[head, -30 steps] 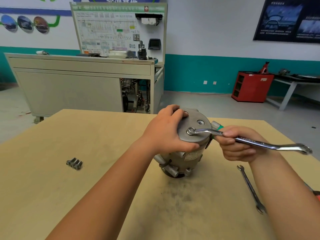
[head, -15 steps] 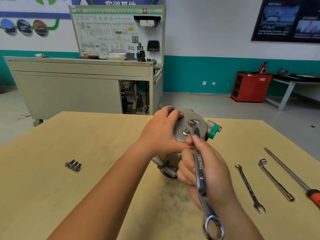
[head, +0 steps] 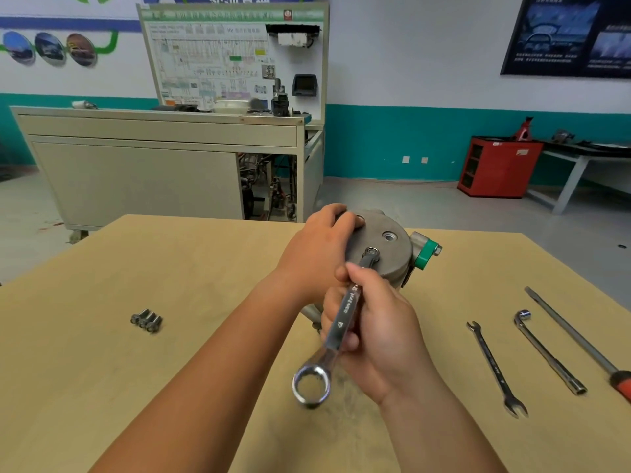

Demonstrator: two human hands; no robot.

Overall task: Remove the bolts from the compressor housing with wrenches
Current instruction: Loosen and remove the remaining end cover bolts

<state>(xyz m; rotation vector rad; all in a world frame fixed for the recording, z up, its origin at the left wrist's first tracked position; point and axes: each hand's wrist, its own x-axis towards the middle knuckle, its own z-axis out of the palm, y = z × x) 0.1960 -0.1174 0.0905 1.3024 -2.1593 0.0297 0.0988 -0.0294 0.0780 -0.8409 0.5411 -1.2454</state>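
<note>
Table: flat, pale tan board with a matt face; a dark, smudged patch lies near the hands.

Housing: a grey, cast-metal cylinder with a dull, flat round end face turned up and toward the viewer. It stands on the table at centre, toward the far edge. A round recess shows in the face. A green cap sits on a metal port at its right side.

Left hand: fingers curl over the far-left rim of the housing and grip it.

Right hand: closed round the shank of a polished steel wrench. The wrench's far ring end sits over a bolt in the end face; its near ring end hangs free above the table. The shank carries raised lettering, too blurred to read.

Loose bolts: a close cluster of flanged steel bolts, lying on the table well to the left of the housing.

On the table to the right, well apart from the housing, lie a slim spanner, an L-shaped socket wrench and a long screwdriver with a red handle.

Beyond the table stand a grey bench with a printed diagram board, its text too small to read, and a red cabinet.
</note>
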